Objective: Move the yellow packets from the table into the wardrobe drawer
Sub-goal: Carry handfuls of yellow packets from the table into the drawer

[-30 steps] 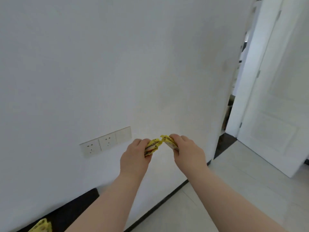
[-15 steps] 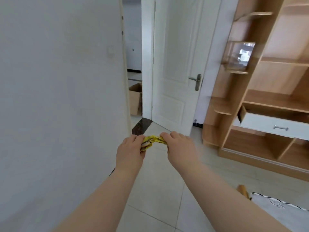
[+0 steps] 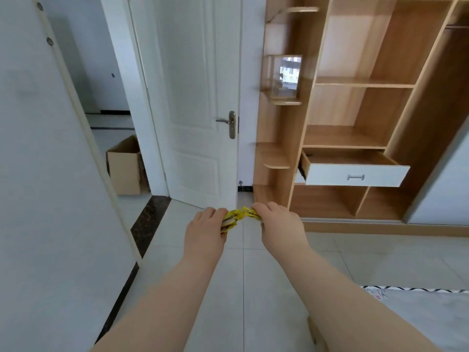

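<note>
Hands, left [image 3: 206,228] and right [image 3: 280,226], both grip a bunch of yellow packets [image 3: 238,216] held out over the tiled floor [image 3: 243,275], well short of the wardrobe's open drawer [image 3: 355,175].

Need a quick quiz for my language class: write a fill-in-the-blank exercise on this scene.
1. The left hand and the right hand each grip ____ packets.
2. The white drawer stands ____, not shut.
3. The box on the floor past the doorway is made of ____.

Missing words: yellow; open; cardboard.
</note>
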